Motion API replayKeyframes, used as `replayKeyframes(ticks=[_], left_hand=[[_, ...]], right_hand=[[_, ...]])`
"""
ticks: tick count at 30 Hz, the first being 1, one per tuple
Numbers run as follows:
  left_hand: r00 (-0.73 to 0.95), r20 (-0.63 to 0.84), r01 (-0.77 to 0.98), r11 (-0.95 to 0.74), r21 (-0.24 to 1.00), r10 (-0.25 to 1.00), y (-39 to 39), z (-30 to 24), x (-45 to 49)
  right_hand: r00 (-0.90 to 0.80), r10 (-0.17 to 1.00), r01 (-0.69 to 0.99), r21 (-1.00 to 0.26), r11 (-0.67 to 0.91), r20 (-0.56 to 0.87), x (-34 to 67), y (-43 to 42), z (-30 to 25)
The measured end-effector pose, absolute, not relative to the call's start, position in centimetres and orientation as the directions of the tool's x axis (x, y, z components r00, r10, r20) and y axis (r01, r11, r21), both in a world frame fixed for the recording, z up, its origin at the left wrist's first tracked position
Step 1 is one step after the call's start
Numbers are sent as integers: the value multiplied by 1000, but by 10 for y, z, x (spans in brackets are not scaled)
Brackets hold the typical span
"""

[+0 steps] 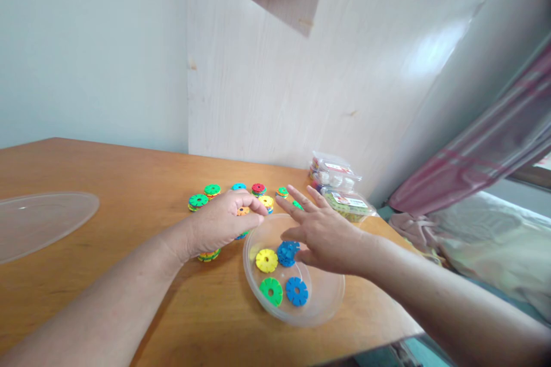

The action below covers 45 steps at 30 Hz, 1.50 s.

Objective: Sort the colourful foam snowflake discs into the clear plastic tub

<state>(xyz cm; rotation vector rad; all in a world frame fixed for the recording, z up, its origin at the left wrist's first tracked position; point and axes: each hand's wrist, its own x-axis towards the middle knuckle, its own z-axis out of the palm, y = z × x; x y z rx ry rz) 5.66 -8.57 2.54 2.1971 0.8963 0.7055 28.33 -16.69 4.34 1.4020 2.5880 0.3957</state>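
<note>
My left hand [228,221] hovers at the left rim of a clear plastic bowl [321,307]. Its thumb and index fingertips come together in a pinch; whether anything small sits between them is hidden. With fingers spread, my right hand [321,235] reaches over the bowl and covers part of its far side. Inside lie a yellow notched disc [266,261], a green notched disc [271,291], a blue notched disc [297,291] and a few overlapping blue discs [287,253]. Beyond my hands stand several small stacks, including a green-topped stack [198,202] and a red-topped stack [259,189].
A clear round lid [47,221] lies on the wooden table [129,178] at the left. Clear food boxes [340,183] are stacked at the back right by the wall. Past the table's right edge are bundled fabric [482,241] and a pink curtain [465,149].
</note>
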Motion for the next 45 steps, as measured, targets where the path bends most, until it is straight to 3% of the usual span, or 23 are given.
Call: replayKeyframes(ticks=[7, 10, 15, 19, 31, 37, 39, 45], left_hand=[[643, 213, 373, -544, 752, 736, -84, 24, 56], [663, 211, 372, -560, 740, 719, -85, 24, 56], [697, 206, 353, -580, 734, 687, -85, 25, 56], [696, 196, 370, -578, 727, 691, -84, 22, 55], [706, 216, 330, -582, 743, 675, -84, 21, 55], [696, 236, 327, -593, 736, 678, -83, 20, 56], [695, 256, 325, -612, 721, 671, -83, 20, 56], [730, 294, 281, -663, 694, 618, -84, 19, 59]], right_hand=[[-491, 871, 842, 260, 472, 10, 275, -179, 60], [-428, 892, 863, 228, 451, -145, 262, -186, 69], [-324, 848, 825, 313, 471, -420, 239, -186, 67], [-276, 817, 834, 296, 465, -506, 228, -180, 58], [-262, 816, 812, 340, 475, -515, 224, -187, 60], [-267, 907, 851, 361, 381, -327, 243, -185, 73], [-294, 930, 890, 292, 350, -220, 252, -183, 77], [-313, 947, 939, -174, 298, -67, 263, -174, 75]])
